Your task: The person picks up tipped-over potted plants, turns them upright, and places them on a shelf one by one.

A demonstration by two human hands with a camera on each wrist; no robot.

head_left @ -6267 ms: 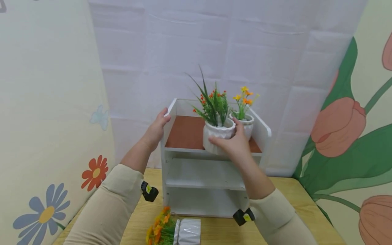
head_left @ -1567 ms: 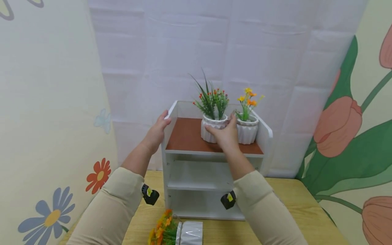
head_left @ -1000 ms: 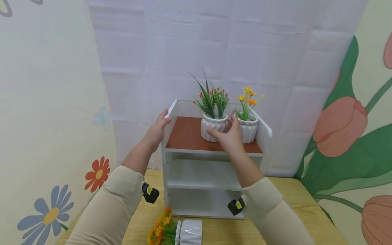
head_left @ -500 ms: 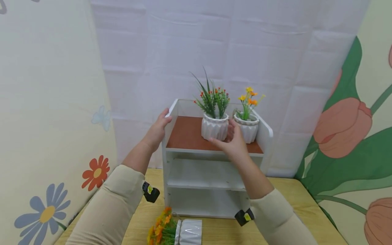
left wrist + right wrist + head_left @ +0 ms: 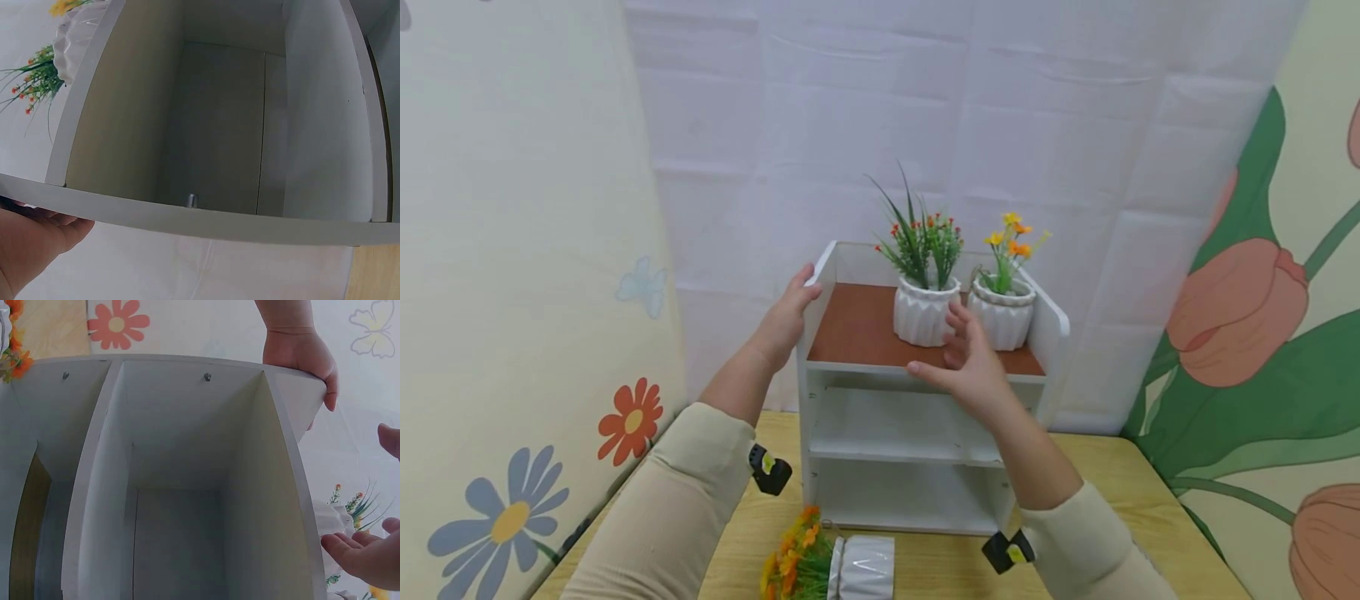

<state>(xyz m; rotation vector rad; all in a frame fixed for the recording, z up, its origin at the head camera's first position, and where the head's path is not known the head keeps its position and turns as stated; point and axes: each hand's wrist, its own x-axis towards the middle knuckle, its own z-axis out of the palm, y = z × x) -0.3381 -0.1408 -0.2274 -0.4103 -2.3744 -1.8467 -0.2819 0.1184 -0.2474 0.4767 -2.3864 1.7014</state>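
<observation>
In the head view my left hand (image 5: 781,325) grips the left side panel of a small white shelf unit (image 5: 902,457) with a brown top board. The right wrist view shows that hand's fingers (image 5: 331,390) over the panel's edge. My right hand (image 5: 976,367) is in front of the top board, fingers spread and relaxed, holding nothing. Just behind its fingertips stands a white ribbed flowerpot (image 5: 922,312) with grass and small red flowers. A second white flowerpot (image 5: 1002,321) with yellow and orange flowers is upright to its right. Both are on the top board.
A third white flowerpot (image 5: 867,568) with orange flowers (image 5: 790,554) lies on its side on the wooden table (image 5: 955,567), before the shelf unit. White cloth (image 5: 820,117) hangs behind. Painted walls (image 5: 1247,308) flank the table.
Over the earlier frames my right hand set the red-flowered flowerpot on the top board, let it go and drew back toward me. My left hand has stayed on the side panel.
</observation>
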